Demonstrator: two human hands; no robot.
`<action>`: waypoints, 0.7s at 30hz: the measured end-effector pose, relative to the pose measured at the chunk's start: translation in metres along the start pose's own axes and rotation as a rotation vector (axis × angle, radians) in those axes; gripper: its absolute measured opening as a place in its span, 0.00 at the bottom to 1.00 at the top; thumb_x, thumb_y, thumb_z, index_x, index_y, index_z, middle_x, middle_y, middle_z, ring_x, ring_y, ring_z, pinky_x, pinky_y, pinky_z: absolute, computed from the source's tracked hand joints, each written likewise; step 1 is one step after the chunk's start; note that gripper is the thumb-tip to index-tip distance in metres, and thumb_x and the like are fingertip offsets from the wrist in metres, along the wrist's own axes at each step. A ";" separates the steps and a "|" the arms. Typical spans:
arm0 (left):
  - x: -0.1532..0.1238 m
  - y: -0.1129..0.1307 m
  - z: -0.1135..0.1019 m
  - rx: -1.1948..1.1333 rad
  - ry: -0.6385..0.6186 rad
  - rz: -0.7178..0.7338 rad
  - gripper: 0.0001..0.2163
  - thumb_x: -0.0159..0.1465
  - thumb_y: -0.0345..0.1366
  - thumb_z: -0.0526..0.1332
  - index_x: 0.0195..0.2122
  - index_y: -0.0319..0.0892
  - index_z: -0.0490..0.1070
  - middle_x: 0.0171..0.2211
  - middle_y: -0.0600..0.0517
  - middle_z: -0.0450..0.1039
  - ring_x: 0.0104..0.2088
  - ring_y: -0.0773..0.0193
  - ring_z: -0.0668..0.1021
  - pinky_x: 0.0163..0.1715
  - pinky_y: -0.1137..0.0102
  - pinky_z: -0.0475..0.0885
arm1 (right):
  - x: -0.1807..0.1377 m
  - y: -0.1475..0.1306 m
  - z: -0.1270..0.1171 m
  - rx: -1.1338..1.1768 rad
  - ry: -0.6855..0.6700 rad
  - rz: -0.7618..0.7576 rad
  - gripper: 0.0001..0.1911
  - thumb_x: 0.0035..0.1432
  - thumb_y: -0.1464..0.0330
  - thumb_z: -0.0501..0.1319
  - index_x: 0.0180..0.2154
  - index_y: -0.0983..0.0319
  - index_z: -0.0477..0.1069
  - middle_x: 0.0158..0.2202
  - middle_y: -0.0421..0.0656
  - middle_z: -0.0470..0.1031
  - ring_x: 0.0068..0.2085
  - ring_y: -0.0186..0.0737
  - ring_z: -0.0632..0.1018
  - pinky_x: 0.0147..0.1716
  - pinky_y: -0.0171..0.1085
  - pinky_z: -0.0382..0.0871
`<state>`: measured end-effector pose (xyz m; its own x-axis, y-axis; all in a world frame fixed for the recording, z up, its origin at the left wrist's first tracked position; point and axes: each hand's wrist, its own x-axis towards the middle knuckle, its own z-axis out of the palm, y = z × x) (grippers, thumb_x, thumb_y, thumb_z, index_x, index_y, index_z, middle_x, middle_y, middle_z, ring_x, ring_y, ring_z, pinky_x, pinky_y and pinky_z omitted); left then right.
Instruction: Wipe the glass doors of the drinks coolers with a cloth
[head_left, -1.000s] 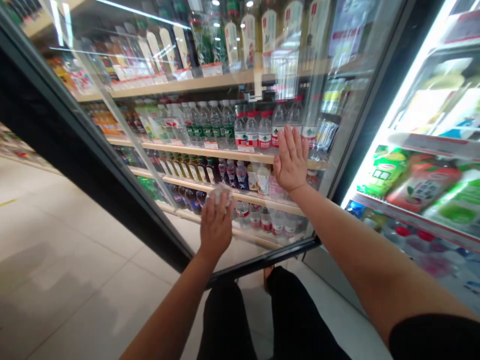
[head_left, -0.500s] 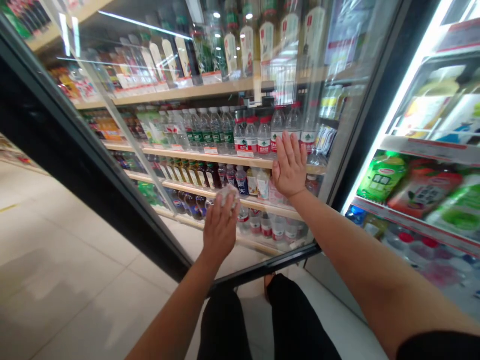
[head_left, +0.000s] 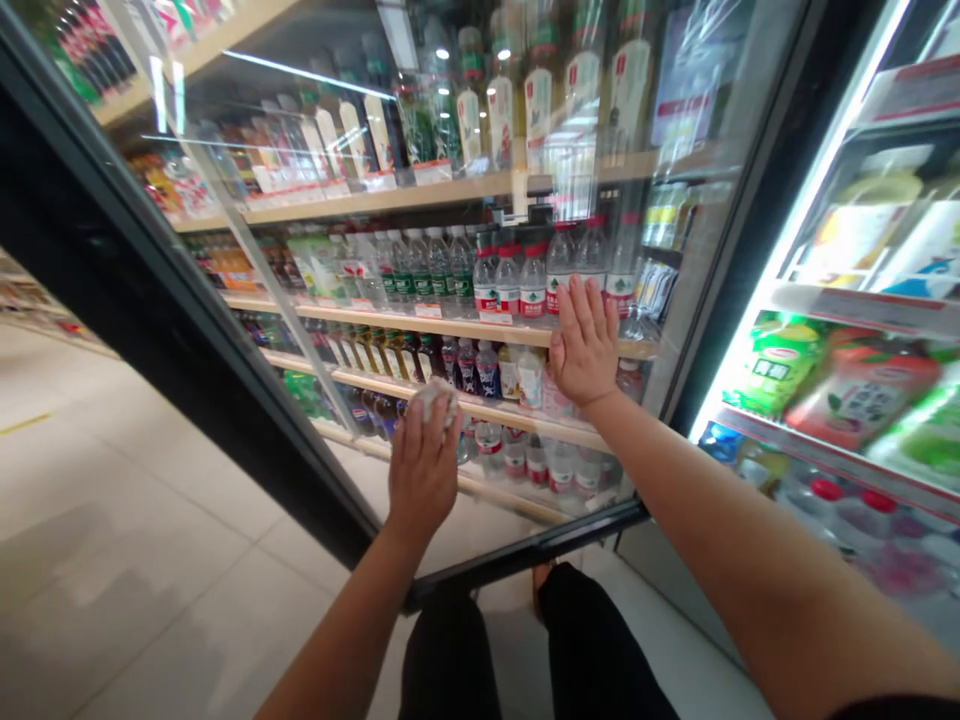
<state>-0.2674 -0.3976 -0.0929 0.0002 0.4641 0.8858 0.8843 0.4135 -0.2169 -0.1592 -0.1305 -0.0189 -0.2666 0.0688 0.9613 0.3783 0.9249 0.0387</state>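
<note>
A black-framed glass door [head_left: 480, 540] stands open in front of me. My left hand [head_left: 424, 470] presses a crumpled whitish cloth [head_left: 435, 400] against the lower part of the pane, its fingers over the cloth. Higher and to the right, my right hand [head_left: 586, 345] lies flat on the glass with fingers stretched out, holding nothing. Through the pane show red-capped water bottles [head_left: 532, 282] on a wooden shelf, just behind the right hand. The palm side of both hands is hidden.
Lit cooler shelves [head_left: 840, 440] with pouches and bottles stand close on the right. The door's thick black frame [head_left: 187, 290] slants along the left. Pale floor tiles [head_left: 165, 540] spread beyond it, and my legs [head_left: 450, 660] are just below the door.
My left hand has slid a little to the left with the cloth on the glass. The right hand stays in place on the pane, while the view has shifted slightly.
</note>
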 end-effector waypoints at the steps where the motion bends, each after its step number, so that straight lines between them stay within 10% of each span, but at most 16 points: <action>1: -0.005 -0.003 -0.001 0.024 -0.010 0.001 0.31 0.70 0.26 0.54 0.74 0.45 0.51 0.71 0.41 0.57 0.74 0.52 0.47 0.73 0.48 0.49 | 0.000 0.000 0.000 0.003 -0.010 0.005 0.32 0.72 0.61 0.39 0.73 0.59 0.51 0.73 0.46 0.57 0.75 0.44 0.50 0.74 0.53 0.43; 8: 0.002 -0.036 -0.022 0.123 0.111 -0.213 0.34 0.71 0.30 0.54 0.76 0.44 0.41 0.75 0.37 0.40 0.75 0.43 0.41 0.69 0.35 0.50 | -0.001 0.000 0.001 0.026 0.015 -0.004 0.32 0.71 0.62 0.42 0.73 0.60 0.51 0.73 0.46 0.58 0.76 0.44 0.50 0.74 0.54 0.43; 15: -0.079 -0.018 0.004 0.157 0.024 -0.239 0.30 0.71 0.28 0.55 0.73 0.35 0.49 0.73 0.28 0.45 0.74 0.36 0.44 0.67 0.35 0.55 | -0.002 0.000 0.003 0.020 0.045 -0.023 0.31 0.72 0.62 0.42 0.72 0.61 0.53 0.72 0.47 0.59 0.75 0.43 0.52 0.74 0.52 0.44; 21: -0.048 -0.035 -0.006 0.186 0.103 -0.263 0.30 0.71 0.30 0.54 0.73 0.32 0.48 0.73 0.26 0.45 0.75 0.39 0.43 0.69 0.37 0.50 | -0.002 0.000 0.003 0.031 0.105 -0.044 0.31 0.72 0.63 0.42 0.73 0.61 0.52 0.72 0.48 0.59 0.75 0.44 0.51 0.73 0.53 0.44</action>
<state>-0.2960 -0.4390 -0.1255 -0.1608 0.2446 0.9562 0.7598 0.6490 -0.0383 -0.1612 -0.1292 -0.0211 -0.1877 -0.0096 0.9822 0.3404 0.9374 0.0742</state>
